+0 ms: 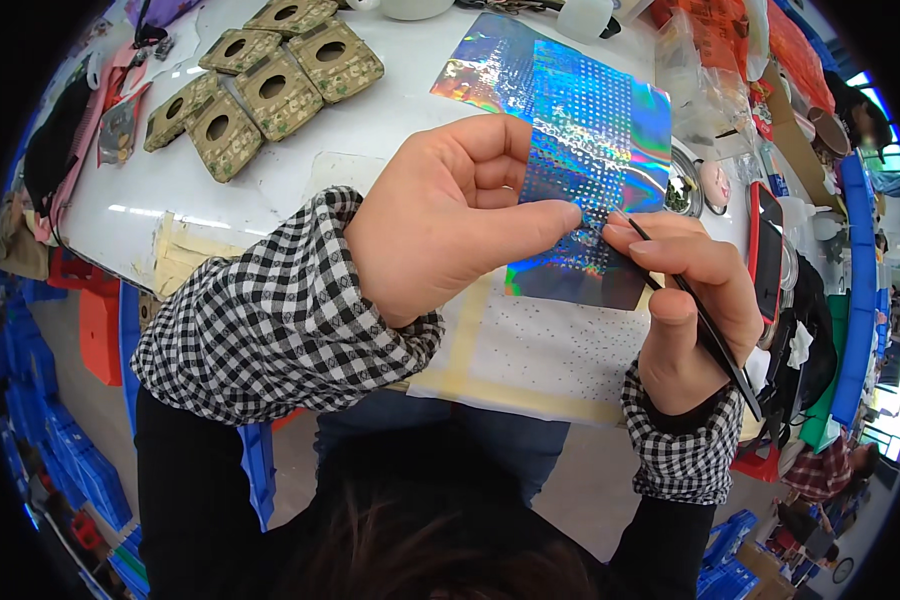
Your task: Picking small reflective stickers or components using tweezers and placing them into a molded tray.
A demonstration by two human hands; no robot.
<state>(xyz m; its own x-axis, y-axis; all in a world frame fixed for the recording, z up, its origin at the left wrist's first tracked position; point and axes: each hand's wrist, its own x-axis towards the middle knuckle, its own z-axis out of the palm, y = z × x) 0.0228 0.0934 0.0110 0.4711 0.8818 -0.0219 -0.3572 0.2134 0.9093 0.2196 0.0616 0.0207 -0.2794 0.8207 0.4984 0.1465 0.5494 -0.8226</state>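
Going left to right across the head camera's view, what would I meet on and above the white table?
Camouflage fabric pieces with round holes, bare left hand, shiny holographic patterned sheet, bare right hand, red-edged black rectangular object.

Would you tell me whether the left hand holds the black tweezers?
No, the black tweezers are in the right hand, while the left hand holds the shiny sheet.

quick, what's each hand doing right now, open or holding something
Left hand: closed, holding the shiny sheet, thumb on its face.
Right hand: closed, holding the black tweezers.
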